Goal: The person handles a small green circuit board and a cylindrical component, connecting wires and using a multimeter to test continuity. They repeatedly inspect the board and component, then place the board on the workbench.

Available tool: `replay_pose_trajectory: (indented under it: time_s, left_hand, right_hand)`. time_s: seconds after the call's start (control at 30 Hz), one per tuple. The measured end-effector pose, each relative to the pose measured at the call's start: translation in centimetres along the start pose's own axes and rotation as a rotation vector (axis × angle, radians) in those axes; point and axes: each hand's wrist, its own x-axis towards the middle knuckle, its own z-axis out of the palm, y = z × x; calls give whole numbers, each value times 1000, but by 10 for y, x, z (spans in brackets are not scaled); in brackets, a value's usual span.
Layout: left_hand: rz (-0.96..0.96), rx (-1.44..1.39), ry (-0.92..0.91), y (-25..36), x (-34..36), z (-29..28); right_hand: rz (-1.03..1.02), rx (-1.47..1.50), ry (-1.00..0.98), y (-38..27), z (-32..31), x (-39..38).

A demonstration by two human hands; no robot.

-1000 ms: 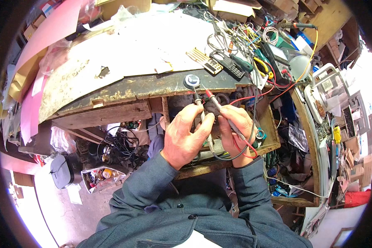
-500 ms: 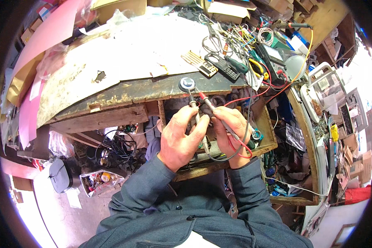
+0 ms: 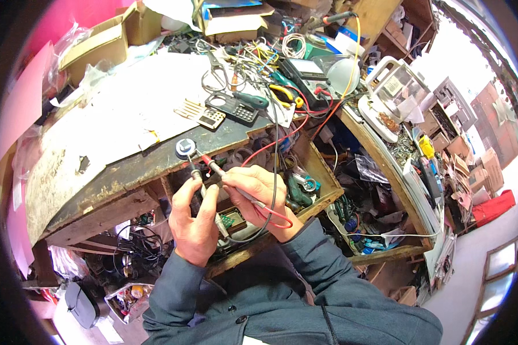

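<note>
My left hand point(image 3: 193, 224) is closed on a probe with a dark lead point(image 3: 220, 224). My right hand point(image 3: 259, 192) grips a red-tipped probe point(image 3: 212, 165), whose red wire loops below it. Both probe tips point at a small round silver component point(image 3: 185, 148) on the worn bench edge, at or very near it; contact is unclear. The red and dark leads run up toward a meter point(image 3: 305, 72) at the back right of the bench. An open drawer point(image 3: 328, 195) with parts and tools lies under my hands.
Pliers point(image 3: 282, 95), a screwdriver point(image 3: 253, 100), scissors point(image 3: 216, 75) and tangled wires crowd the bench's back right. A cardboard box point(image 3: 92, 54) sits at the back left beside pink sheets point(image 3: 26, 121). Boxes, a clear plastic case point(image 3: 400, 89) and assorted clutter fill the right side.
The view has swung, so the bench and both hands appear farther left and tilted, with more of the right side showing. Both hands keep their probes at the round component.
</note>
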Motion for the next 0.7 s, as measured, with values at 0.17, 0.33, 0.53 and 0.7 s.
replay_pose_trajectory:
  time_s: [0.17, 0.33, 0.53, 0.7]
  left_hand:
    - [1, 6, 3, 0, -2, 0]
    - [-6, 2, -5, 1, -2, 0]
    - [4, 24, 14, 0, -1, -1]
    - [19, 4, -4, 0, 5, -2]
  right_hand:
    - [21, -23, -23, -2, -3, -2]
    - [22, -28, -8, -2, -3, -3]
    - [15, -3, -2, -2, 1, -1]
    - [3, -69, 8, -1, -1, -3]
